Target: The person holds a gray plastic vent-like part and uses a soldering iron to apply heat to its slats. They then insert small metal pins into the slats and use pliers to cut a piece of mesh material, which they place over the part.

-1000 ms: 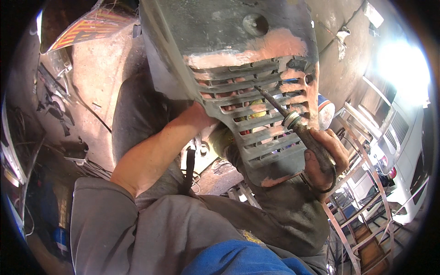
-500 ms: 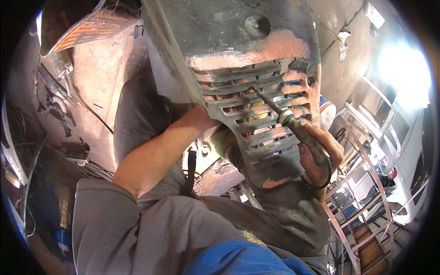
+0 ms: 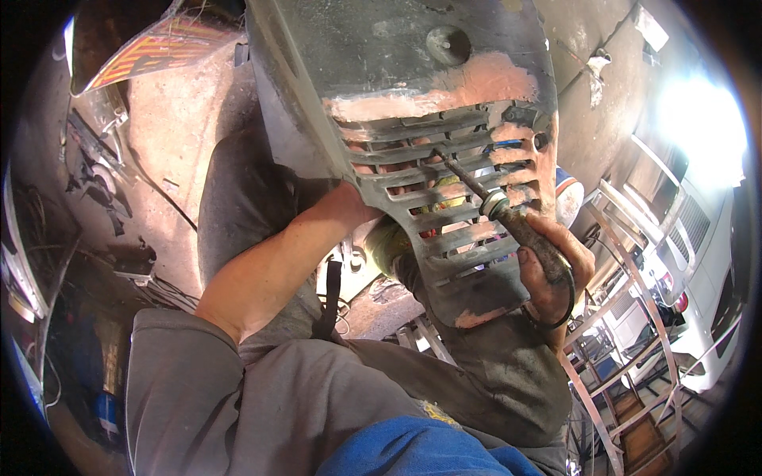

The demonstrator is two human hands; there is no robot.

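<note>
A dark grey slotted panel (image 3: 397, 55), patched with pale pink filler, lies tilted across my lap. My left hand (image 3: 359, 197) reaches under its left edge; fingers show through the slats, against the back, supporting it. In my right hand (image 3: 556, 266) is a soldering-iron-like tool (image 3: 516, 226) with a dark handle and cord, gripped with fingers wrapped round it. Its thin tip touches or nearly touches an upper slat near the middle of the grille.
A striped board (image 3: 155, 55) lies at upper left. Dark scraps (image 3: 103, 174) and cables lie on the floor (image 3: 171, 127) at left. At right stand metal frames (image 3: 631, 254) and a white vehicle (image 3: 702, 349), beside a bright light patch.
Over the last second my right hand and the tool have shifted slightly up-left, the tip moving a little left along the slat. My left hand stays under the panel.
</note>
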